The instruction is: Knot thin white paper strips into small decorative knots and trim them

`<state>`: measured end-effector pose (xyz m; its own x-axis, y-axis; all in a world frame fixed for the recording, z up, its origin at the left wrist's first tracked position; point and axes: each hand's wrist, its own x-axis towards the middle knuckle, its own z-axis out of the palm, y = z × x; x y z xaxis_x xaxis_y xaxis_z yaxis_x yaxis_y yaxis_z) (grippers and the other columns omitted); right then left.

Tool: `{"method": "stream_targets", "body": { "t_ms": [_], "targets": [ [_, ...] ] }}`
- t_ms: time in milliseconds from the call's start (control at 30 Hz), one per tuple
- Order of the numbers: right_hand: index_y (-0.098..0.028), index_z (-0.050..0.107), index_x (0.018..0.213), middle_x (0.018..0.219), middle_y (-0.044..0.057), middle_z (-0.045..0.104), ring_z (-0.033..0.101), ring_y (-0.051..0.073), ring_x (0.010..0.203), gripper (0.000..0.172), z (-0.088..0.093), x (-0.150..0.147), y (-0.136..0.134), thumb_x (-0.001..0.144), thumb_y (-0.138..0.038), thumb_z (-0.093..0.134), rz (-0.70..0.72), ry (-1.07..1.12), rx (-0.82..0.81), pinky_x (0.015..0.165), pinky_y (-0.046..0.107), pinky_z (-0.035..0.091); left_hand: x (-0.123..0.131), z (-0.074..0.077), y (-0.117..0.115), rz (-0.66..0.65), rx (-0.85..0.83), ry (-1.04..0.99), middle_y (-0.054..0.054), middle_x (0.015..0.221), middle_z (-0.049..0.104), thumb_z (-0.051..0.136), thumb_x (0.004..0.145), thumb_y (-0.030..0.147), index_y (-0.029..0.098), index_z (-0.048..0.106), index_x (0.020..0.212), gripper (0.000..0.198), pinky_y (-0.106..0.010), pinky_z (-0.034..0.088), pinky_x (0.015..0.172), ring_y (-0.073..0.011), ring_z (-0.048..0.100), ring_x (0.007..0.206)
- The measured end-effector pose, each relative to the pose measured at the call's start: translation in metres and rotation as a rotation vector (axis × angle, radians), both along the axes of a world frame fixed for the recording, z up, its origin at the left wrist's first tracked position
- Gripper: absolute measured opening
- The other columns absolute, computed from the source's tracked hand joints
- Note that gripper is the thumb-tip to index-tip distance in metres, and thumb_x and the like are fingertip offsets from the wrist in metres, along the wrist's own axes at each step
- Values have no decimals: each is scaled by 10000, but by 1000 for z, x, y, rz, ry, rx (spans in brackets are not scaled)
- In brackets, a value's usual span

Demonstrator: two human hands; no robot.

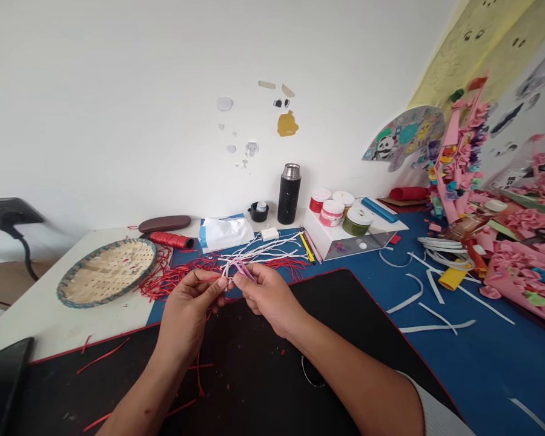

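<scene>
My left hand (191, 303) and my right hand (266, 297) meet above a black mat (254, 375). Both pinch a small bundle of thin paper strips (237, 268), white and pale purple, between thumb and fingertips. The strips fan out away from me toward a loose pile of white strips (272, 245) and red strips (172, 275) on the table. My fingers are closed around the bundle's near end.
A woven bamboo tray (105, 270) lies at left, beside a red thread spool (171, 240) and a tissue pack (224, 233). A black flask (289, 194) and paint jars (338, 211) on a white box stand behind. Pink paper crafts (518, 254) crowd the right.
</scene>
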<state>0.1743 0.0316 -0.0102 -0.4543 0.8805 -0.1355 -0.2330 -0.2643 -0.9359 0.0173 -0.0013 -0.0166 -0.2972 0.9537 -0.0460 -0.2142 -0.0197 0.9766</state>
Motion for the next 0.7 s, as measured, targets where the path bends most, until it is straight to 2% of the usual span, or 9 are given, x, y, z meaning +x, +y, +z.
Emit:
{"method": "stream_targets", "body": {
  "t_ms": [200, 400, 600, 700],
  "targets": [
    [-196, 612, 911, 594, -107, 379, 218, 58, 451, 269, 1, 2, 2, 946, -439, 721, 8, -13, 20, 445, 243, 136, 0, 1, -1, 3, 12, 20, 32, 574, 683, 1019, 609, 459, 192, 722, 823, 453, -202, 415, 471, -120, 574, 519],
    [-205, 601, 935, 661, -81, 420, 249, 74, 491, 280, -1, 5, 7, 979, -468, 687, -67, -68, 166, 476, 247, 187, -1, 0, 1, 29, 0, 8, 12, 697, 727, 1016, 611, 470, 171, 772, 1001, 549, -205, 438, 508, -130, 590, 609],
    [-204, 632, 911, 647, -58, 458, 390, 119, 574, 287, 2, 7, 5, 1036, -462, 613, -46, -180, 361, 544, 258, 315, -4, -4, 2, 42, -21, 29, 17, 687, 720, 1008, 615, 475, 164, 789, 1010, 548, -219, 437, 535, -126, 562, 603],
    [-209, 711, 982, 713, -30, 567, 503, 140, 655, 255, 6, 8, 2, 1051, -428, 600, -27, -296, 496, 623, 271, 392, -5, -4, 2, 32, -17, 49, 23, 675, 713, 997, 635, 483, 174, 783, 1004, 526, -224, 433, 546, -126, 557, 600]
  ]
}}
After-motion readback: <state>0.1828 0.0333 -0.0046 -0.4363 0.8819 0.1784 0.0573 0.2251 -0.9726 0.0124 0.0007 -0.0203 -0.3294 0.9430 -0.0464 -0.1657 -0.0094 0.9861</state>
